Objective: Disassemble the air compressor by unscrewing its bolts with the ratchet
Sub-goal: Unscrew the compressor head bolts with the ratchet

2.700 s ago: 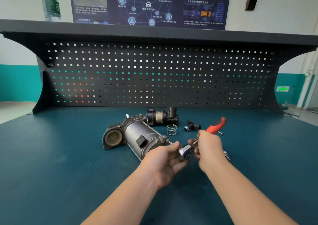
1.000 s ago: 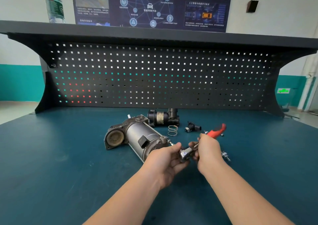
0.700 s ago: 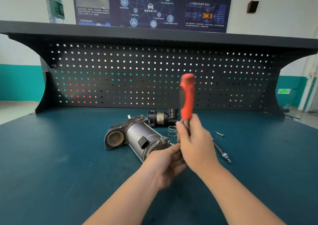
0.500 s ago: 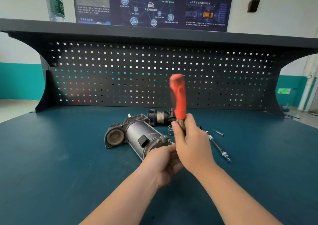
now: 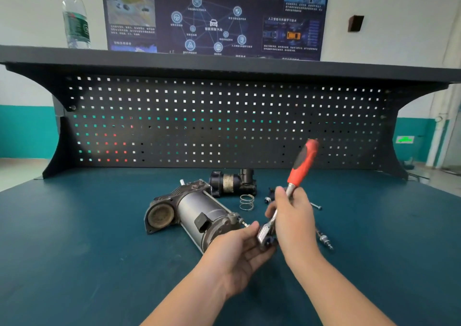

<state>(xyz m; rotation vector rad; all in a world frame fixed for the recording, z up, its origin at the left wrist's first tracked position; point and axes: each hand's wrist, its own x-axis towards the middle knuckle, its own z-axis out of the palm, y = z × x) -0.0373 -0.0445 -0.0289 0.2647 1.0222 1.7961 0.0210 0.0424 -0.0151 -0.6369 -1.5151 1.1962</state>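
The air compressor (image 5: 197, 213) lies on its side on the teal bench, a grey cylinder with a dark housing at its left end and a bolt tip sticking out at its right end. My right hand (image 5: 291, 216) grips the metal shaft of the ratchet (image 5: 300, 166), whose red handle points up and to the right. The ratchet's chrome head (image 5: 265, 236) sits low between my hands. My left hand (image 5: 239, 253) is palm up under that head, fingers curled round the socket end.
A black cylindrical part (image 5: 232, 181), a wire spring (image 5: 247, 202) and a small black fitting (image 5: 270, 196) lie behind the compressor. Long bolts (image 5: 324, 238) and a short screw (image 5: 316, 205) lie to the right. A pegboard (image 5: 224, 121) backs the bench; a water bottle (image 5: 74, 16) stands on its shelf.
The ratchet handle swung up to vertical and has now tipped back down toward the right. My left hand stayed at the ratchet head beside the compressor's right end.
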